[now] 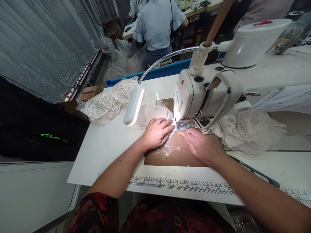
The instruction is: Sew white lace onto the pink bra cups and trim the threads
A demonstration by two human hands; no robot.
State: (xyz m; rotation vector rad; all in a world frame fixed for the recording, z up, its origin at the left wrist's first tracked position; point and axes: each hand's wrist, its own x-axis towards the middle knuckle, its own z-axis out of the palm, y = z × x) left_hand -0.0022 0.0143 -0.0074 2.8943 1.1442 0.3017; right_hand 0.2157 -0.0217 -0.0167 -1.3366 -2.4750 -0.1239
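Observation:
My left hand (pixel 159 132) lies flat, palm down, on a white lace piece (pixel 170 117) with a pale, smooth cup-like part (pixel 156 112). Its fingertips are close to the sewing machine (pixel 188 95), just left of the needle area. My right hand (pixel 205 145) rests on a brown sheet (pixel 177 155) taped to the table, in front of the machine head. One finger stretches toward the lace edge near the presser foot, another is raised beside it. The needle and the fabric under the foot are mostly hidden by the hands and the machine.
A lit lamp (pixel 134 105) on a bendy metal neck hangs left of my hands. Stacked white lace pieces (pixel 104 105) lie at the table's left edge, more lace (pixel 243 129) to the right. Black scissors or snips (pixel 257 170) lie near the printed ruler (pixel 179 184). A person (pixel 156 26) sits ahead.

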